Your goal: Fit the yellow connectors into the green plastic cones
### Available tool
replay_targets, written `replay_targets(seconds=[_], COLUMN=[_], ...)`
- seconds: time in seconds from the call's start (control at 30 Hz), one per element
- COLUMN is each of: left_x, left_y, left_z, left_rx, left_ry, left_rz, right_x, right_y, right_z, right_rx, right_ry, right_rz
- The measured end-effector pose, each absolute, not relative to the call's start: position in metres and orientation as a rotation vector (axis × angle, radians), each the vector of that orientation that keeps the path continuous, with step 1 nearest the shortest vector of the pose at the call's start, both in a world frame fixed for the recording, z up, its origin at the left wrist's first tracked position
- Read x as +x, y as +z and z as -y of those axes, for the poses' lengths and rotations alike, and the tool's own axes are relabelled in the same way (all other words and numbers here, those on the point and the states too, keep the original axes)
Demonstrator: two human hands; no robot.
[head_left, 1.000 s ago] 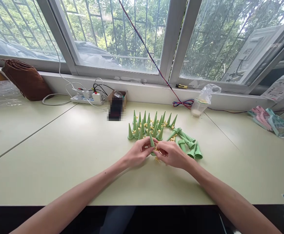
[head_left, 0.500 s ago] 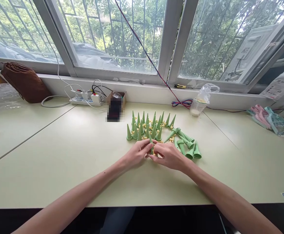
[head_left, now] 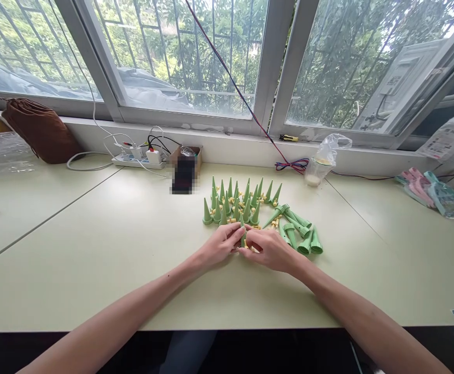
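Grip of the left hand [head_left: 221, 244] pinches a slim green plastic cone [head_left: 242, 239] well inside the desk's front edge [head_left: 196, 329]; the right hand [head_left: 269, 249] pinches a small yellow plastic piece [head_left: 246, 243], already at its base.

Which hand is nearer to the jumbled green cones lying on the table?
The right hand. It is just left of the jumbled green cones; the left hand is farther left, holding an upright green cone.

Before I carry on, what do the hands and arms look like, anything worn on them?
The left hand and right hand are ungloved. Both forearms are without sleeves as far as the picture shows, with no watch or bracelet visible.
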State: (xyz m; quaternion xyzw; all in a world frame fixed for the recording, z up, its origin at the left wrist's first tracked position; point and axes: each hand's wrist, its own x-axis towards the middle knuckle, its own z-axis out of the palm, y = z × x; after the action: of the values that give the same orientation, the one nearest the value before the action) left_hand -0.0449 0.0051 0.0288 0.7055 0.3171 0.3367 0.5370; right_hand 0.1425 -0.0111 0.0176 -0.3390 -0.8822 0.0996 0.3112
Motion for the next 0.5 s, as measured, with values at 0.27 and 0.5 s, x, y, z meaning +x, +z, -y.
replay_targets(seconds=[0.27,0.5], left_x=[-0.048,-0.054], left_y=[0.025,0.021], left_z=[-0.01,-0.009], left_rx=[1.826,2.025], left_ry=[0.952,1.074], left_rz=[-0.901,-1.027], right_x=[0.147,0.154], right_y=[0.016,0.019], right_z=[0.005,-0.005], right_rx=[-0.907,-0.996], right_ry=[0.293,0.333], right_rz=[2.321,2.153])
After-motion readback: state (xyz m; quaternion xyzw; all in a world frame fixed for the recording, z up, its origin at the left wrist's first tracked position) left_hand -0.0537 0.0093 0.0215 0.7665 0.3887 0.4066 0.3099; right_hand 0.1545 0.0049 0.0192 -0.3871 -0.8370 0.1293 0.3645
